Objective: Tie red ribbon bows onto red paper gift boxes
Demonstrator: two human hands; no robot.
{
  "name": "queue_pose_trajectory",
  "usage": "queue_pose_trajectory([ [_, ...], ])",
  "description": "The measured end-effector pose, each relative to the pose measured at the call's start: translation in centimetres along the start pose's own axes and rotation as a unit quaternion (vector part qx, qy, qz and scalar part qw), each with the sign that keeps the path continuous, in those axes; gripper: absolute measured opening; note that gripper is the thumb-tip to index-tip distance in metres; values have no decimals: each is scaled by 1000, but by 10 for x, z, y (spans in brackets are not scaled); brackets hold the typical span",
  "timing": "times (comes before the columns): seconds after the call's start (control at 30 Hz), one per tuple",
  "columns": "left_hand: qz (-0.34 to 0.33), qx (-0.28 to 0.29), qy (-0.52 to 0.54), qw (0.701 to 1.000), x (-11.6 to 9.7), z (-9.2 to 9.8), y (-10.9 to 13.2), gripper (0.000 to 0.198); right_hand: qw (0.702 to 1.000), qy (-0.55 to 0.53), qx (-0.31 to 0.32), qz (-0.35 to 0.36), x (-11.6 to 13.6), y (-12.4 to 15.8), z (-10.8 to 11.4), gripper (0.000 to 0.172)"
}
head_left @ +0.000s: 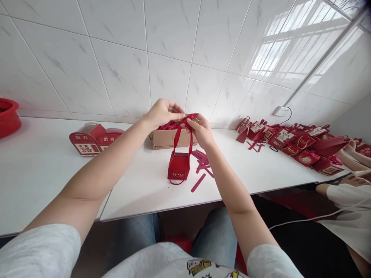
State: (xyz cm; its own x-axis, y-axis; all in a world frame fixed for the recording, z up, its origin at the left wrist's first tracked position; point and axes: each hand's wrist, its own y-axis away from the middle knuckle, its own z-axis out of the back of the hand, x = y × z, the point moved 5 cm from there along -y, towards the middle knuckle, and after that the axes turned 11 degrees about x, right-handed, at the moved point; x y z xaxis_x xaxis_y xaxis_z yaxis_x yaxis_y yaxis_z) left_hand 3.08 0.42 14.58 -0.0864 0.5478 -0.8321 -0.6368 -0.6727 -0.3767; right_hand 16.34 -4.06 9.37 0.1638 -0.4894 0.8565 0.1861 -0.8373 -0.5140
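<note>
A small red gift box (179, 168) with gold lettering stands on the white table in front of me. From its top a red ribbon (177, 139) rises in two strands that meet between my hands. With thumb and fingers my left hand (164, 112) pinches the ribbon near its upper end. My right hand (200, 130) grips the same ribbon where the strands come together, thumb towards me. A thin red cord loop hangs at the box's lower front edge. Fingers partly hide the crossing of the ribbon.
Behind the gift box sits a cardboard box (171, 139) full of red ribbon. Flat dark-red strips (198, 182) lie to the right. Red gift boxes (95, 139) stand left, near a red basin (8, 117). More finished-looking boxes (301, 143) pile up right, beside a co-worker's arms (355, 156).
</note>
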Motion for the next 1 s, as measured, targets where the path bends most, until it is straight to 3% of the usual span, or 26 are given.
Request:
queue_pose_trajectory([
  [0.13,-76,-81,-107,988,-17,-3,9,19,998,-34,3,-57,-3,0,1,26],
  [0.23,-94,-50,-180,978,-17,-17,24,23,991,-70,8,-112,-8,0,5,21],
  [0.33,-122,10,-225,967,0,-35,44,18,973,-140,58,-174,-15,1,7,16],
  [0.47,-161,-6,-180,970,34,-36,66,21,959,-134,126,-217,-15,5,4,12],
  [0.57,-127,1,-93,988,66,-25,66,49,972,-21,136,-193,-2,7,1,10],
  [0.67,-61,160,-43,984,100,-34,59,71,961,145,173,-161,15,9,-7,5],
  [0.77,-34,266,-34,963,123,-52,57,78,924,348,137,-83,34,10,-8,16],
  [0.87,-22,287,-43,957,133,-69,59,70,882,464,79,10,48,14,-8,17],
  [1.0,3,281,-73,957,134,-85,64,57,886,451,49,93,48,19,-4,9],
])
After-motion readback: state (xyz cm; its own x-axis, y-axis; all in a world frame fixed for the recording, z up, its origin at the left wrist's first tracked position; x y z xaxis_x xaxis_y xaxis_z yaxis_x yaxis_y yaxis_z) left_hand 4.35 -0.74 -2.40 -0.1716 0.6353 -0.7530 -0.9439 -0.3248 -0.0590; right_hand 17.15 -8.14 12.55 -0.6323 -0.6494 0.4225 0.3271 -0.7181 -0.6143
